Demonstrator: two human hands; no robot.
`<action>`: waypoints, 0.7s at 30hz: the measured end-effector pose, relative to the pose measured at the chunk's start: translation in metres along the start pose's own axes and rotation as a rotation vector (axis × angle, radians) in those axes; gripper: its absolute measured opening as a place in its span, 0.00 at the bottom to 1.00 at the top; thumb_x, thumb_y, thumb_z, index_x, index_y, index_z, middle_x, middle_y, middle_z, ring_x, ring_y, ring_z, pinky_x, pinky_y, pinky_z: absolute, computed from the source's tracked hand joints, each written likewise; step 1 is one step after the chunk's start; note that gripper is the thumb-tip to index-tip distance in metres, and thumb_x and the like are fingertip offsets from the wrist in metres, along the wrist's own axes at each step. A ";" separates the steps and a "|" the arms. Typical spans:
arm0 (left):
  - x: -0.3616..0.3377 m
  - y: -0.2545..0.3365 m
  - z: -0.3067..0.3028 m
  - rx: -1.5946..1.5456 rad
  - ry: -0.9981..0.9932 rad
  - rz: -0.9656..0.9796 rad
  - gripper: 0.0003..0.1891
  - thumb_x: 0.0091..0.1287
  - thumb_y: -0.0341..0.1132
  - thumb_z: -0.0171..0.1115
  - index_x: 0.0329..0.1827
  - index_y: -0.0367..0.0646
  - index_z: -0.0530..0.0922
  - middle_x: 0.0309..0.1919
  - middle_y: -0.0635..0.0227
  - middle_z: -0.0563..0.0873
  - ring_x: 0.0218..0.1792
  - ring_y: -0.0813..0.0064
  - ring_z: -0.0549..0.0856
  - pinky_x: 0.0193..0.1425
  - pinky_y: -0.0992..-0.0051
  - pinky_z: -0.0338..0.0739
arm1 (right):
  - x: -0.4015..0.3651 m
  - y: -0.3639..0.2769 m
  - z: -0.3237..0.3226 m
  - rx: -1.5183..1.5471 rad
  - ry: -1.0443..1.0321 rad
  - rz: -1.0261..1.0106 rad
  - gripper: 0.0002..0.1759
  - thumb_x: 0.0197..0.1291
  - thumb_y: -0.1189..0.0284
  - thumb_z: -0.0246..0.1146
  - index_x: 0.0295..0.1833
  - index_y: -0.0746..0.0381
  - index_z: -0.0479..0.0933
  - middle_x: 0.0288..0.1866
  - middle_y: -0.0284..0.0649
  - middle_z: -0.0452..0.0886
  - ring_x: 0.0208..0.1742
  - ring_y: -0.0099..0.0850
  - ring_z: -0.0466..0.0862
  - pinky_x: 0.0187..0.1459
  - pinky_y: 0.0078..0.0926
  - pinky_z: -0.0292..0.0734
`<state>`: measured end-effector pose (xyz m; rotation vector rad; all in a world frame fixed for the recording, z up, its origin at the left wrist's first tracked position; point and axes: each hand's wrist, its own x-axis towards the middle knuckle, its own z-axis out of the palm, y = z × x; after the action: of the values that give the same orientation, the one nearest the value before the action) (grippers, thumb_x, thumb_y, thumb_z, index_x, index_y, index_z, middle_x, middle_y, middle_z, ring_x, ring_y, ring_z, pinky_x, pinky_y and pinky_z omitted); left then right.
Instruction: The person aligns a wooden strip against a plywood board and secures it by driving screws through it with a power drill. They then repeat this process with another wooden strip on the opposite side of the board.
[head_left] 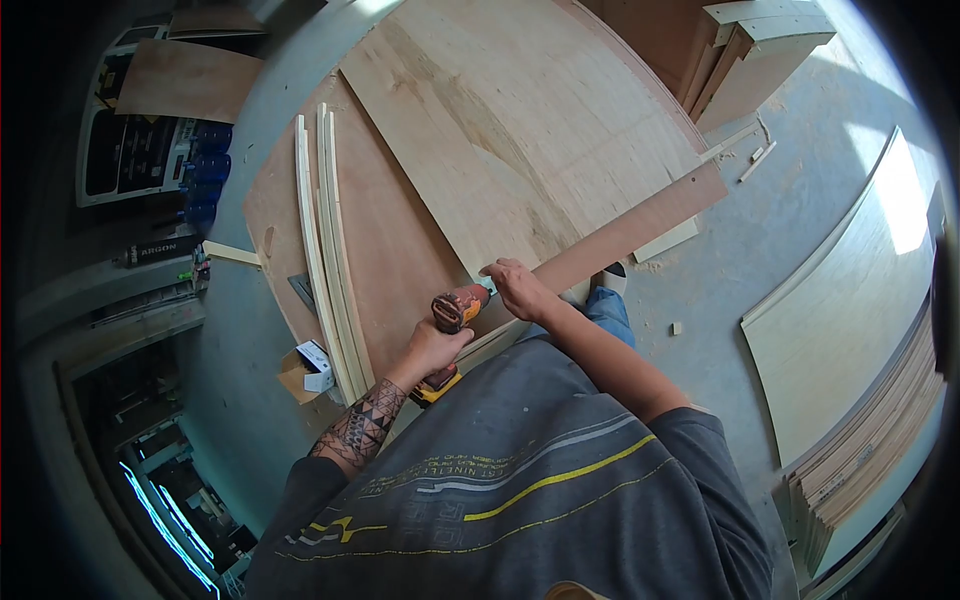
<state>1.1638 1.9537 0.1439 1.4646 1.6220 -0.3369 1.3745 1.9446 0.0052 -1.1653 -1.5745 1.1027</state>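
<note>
Stacked plywood sheets (870, 440), tool case (140, 140)

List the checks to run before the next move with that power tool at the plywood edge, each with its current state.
1. Left hand closed firmly around the power tool: ok.
2. Right hand steadying the near edge of the light plywood sheet: ok.
3. Right hand clear of the tool's front end: not ok, it looks to be right beside it.
4. Tool running or stopped: cannot tell.
5. Thin wooden strips out of the way: ok, they lie apart to the left on the brown board.
6. Sheet clamped: cannot tell, no clamp shows.
</note>
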 end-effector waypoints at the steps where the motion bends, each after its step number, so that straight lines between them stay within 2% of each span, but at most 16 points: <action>1: 0.001 -0.005 0.002 -0.001 0.041 0.052 0.21 0.66 0.48 0.73 0.46 0.35 0.87 0.30 0.55 0.92 0.36 0.60 0.94 0.46 0.61 0.88 | 0.001 0.002 0.001 -0.003 0.003 -0.001 0.16 0.75 0.78 0.49 0.55 0.69 0.81 0.41 0.56 0.84 0.50 0.58 0.82 0.58 0.51 0.77; 2: 0.002 -0.011 0.003 -0.001 0.041 0.059 0.21 0.66 0.48 0.73 0.46 0.35 0.87 0.30 0.55 0.92 0.36 0.60 0.94 0.46 0.61 0.88 | 0.002 0.005 0.001 -0.007 0.009 -0.028 0.15 0.74 0.78 0.50 0.55 0.70 0.81 0.41 0.56 0.84 0.48 0.57 0.83 0.55 0.50 0.78; 4: -0.001 -0.014 0.003 -0.147 -0.031 0.027 0.19 0.67 0.46 0.74 0.44 0.35 0.87 0.28 0.59 0.91 0.29 0.66 0.92 0.38 0.64 0.86 | 0.001 -0.001 -0.005 -0.021 0.015 -0.051 0.14 0.73 0.79 0.51 0.55 0.70 0.81 0.40 0.56 0.84 0.46 0.56 0.84 0.53 0.48 0.79; 6: -0.009 -0.018 0.004 -0.195 0.004 0.035 0.19 0.67 0.45 0.74 0.44 0.34 0.87 0.27 0.61 0.91 0.26 0.69 0.91 0.35 0.65 0.85 | 0.002 -0.010 -0.021 0.215 -0.069 0.289 0.12 0.78 0.76 0.54 0.56 0.70 0.80 0.40 0.50 0.87 0.43 0.42 0.88 0.47 0.39 0.82; 7: -0.013 -0.018 0.003 -0.244 0.045 0.029 0.18 0.67 0.44 0.74 0.44 0.34 0.87 0.26 0.63 0.90 0.24 0.72 0.90 0.32 0.67 0.84 | 0.001 -0.013 -0.031 0.200 -0.062 0.289 0.12 0.78 0.76 0.54 0.56 0.70 0.80 0.40 0.50 0.87 0.43 0.42 0.88 0.47 0.39 0.82; 9: -0.026 -0.012 -0.004 -0.296 0.078 0.085 0.18 0.67 0.43 0.75 0.44 0.33 0.86 0.25 0.64 0.90 0.23 0.74 0.89 0.31 0.68 0.83 | -0.009 -0.024 -0.052 0.763 0.165 0.587 0.12 0.81 0.71 0.59 0.59 0.68 0.77 0.41 0.43 0.90 0.39 0.28 0.88 0.43 0.29 0.84; 11: -0.033 0.006 -0.010 -0.368 0.131 0.190 0.18 0.67 0.42 0.75 0.44 0.32 0.86 0.24 0.66 0.88 0.22 0.77 0.89 0.31 0.69 0.83 | -0.024 -0.040 -0.083 0.780 0.215 0.646 0.12 0.82 0.70 0.61 0.60 0.67 0.75 0.41 0.42 0.90 0.38 0.26 0.88 0.41 0.27 0.85; 12: -0.031 0.011 -0.010 -0.382 0.110 0.221 0.18 0.67 0.42 0.75 0.44 0.32 0.86 0.24 0.66 0.88 0.22 0.77 0.89 0.31 0.69 0.83 | -0.033 -0.047 -0.098 0.822 0.254 0.708 0.13 0.82 0.68 0.62 0.60 0.66 0.73 0.41 0.40 0.91 0.36 0.23 0.88 0.40 0.25 0.85; 13: -0.029 0.014 -0.010 -0.372 0.110 0.225 0.18 0.67 0.42 0.74 0.45 0.32 0.87 0.25 0.66 0.89 0.22 0.77 0.89 0.31 0.69 0.83 | -0.042 -0.047 -0.106 0.850 0.303 0.711 0.14 0.80 0.69 0.65 0.58 0.66 0.71 0.41 0.43 0.91 0.32 0.25 0.87 0.36 0.25 0.85; 14: -0.027 0.019 -0.008 -0.362 0.114 0.226 0.18 0.67 0.42 0.74 0.46 0.32 0.87 0.26 0.65 0.89 0.22 0.76 0.89 0.32 0.69 0.83 | -0.052 -0.047 -0.115 0.785 0.287 0.743 0.14 0.78 0.65 0.69 0.53 0.62 0.74 0.41 0.40 0.92 0.34 0.22 0.87 0.37 0.21 0.83; 17: -0.019 0.041 0.001 -0.327 0.102 0.287 0.20 0.65 0.43 0.75 0.45 0.32 0.86 0.28 0.63 0.89 0.28 0.70 0.91 0.37 0.66 0.84 | -0.078 -0.045 -0.138 0.668 0.273 0.743 0.13 0.76 0.62 0.72 0.49 0.58 0.77 0.37 0.34 0.89 0.33 0.18 0.84 0.34 0.17 0.76; 18: -0.016 0.049 0.005 -0.306 0.103 0.295 0.21 0.64 0.44 0.76 0.44 0.31 0.86 0.29 0.60 0.90 0.31 0.66 0.92 0.39 0.65 0.85 | -0.082 -0.044 -0.146 0.684 0.274 0.740 0.12 0.75 0.64 0.73 0.49 0.57 0.77 0.35 0.31 0.86 0.32 0.17 0.81 0.34 0.18 0.75; 20: -0.011 0.070 0.016 -0.291 0.106 0.312 0.22 0.63 0.46 0.77 0.43 0.31 0.85 0.30 0.58 0.90 0.35 0.62 0.93 0.41 0.63 0.86 | -0.086 -0.039 -0.161 0.683 0.452 0.757 0.12 0.73 0.68 0.73 0.46 0.60 0.77 0.33 0.32 0.85 0.31 0.20 0.83 0.31 0.23 0.77; 21: -0.007 0.083 0.022 -0.253 0.132 0.408 0.21 0.63 0.45 0.76 0.43 0.32 0.85 0.32 0.57 0.90 0.36 0.61 0.94 0.42 0.62 0.86 | -0.088 -0.029 -0.172 0.675 0.454 0.749 0.12 0.73 0.68 0.73 0.46 0.60 0.77 0.33 0.32 0.85 0.31 0.20 0.83 0.31 0.23 0.77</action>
<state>1.2464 1.9552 0.1665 1.5981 1.3635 0.1921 1.5504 1.8804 0.0617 -1.4036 -0.3303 1.5304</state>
